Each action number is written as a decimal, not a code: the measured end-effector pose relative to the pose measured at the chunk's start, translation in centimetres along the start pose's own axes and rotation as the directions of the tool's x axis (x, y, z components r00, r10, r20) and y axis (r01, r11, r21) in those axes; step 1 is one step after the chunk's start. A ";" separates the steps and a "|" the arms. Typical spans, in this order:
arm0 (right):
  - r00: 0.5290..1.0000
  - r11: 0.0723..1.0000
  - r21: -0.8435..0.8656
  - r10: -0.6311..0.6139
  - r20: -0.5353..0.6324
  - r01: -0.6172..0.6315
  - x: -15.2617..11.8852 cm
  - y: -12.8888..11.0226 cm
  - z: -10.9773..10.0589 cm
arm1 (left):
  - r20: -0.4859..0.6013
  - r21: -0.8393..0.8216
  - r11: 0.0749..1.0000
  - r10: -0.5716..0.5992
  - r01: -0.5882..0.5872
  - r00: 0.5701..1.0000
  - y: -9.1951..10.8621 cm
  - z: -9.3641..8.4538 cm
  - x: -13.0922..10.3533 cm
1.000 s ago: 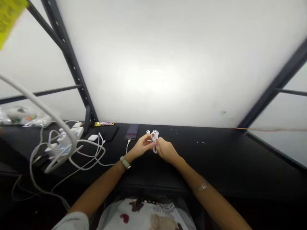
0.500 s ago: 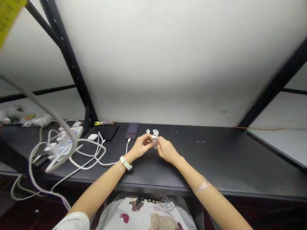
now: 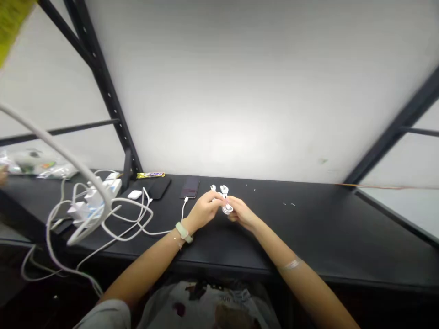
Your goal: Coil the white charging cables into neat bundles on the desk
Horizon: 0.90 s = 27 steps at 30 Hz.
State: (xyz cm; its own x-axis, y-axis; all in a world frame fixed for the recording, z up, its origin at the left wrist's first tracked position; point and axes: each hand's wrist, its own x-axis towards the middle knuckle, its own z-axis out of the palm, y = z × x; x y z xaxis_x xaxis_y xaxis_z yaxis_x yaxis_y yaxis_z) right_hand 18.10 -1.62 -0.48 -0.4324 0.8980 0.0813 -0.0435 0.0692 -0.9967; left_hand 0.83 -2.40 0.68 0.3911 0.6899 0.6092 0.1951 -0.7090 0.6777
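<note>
A white cable (image 3: 227, 209), coiled into a small bundle, is held between both hands over the black table. My left hand (image 3: 206, 208) pinches its middle from the left, fingertips over the coil. On the other side my right hand (image 3: 242, 212) has its thumb and fingers closed round the same bundle. Loops and a cable end stick out above the fingers. Just left of my hands lies a phone (image 3: 190, 188) with a white charging lead (image 3: 185, 201) plugged into its lower end.
White cables (image 3: 137, 224) tangle over the left of the table (image 3: 308, 237) beside a power strip (image 3: 99, 201). A white earbud case (image 3: 135, 194), a dark flat pad (image 3: 160, 188) and a yellow snack wrapper (image 3: 150, 175) lie near the phone. A thick cable (image 3: 61, 148) hangs in front.
My hands have turned the cable bundle, and the left fingers now reach further over it. The view has shifted slightly. Part of another person's hand shows at the far left edge.
</note>
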 end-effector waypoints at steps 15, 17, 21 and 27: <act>0.898 0.854 0.319 0.319 0.303 -0.411 0.4 0.8 -2.7 | 0.120 -0.085 0.995 -0.044 0.054 0.992 0.3 0.3 -0.1; 0.884 0.851 0.294 0.341 0.319 -0.435 0.5 1.0 -2.9 | 0.147 -0.092 0.994 -0.042 0.056 0.988 0.4 0.3 -0.1; 0.878 0.869 0.220 0.371 0.302 -0.443 0.6 1.3 -3.1 | 0.169 -0.105 0.992 -0.048 0.066 0.984 0.4 0.4 -0.1; 0.948 0.954 0.037 0.292 0.123 -0.298 0.8 1.2 -3.1 | -0.027 -0.165 0.974 -0.160 0.153 0.987 -0.2 0.6 0.0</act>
State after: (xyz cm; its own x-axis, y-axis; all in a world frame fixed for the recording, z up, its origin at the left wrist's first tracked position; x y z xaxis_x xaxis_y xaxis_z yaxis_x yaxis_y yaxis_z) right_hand 20.51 0.58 -1.65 -0.5338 0.8184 -0.2127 0.0544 -0.2178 -0.9745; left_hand 1.37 -2.34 0.34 0.3300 0.7982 0.5039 0.1021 -0.5609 0.8216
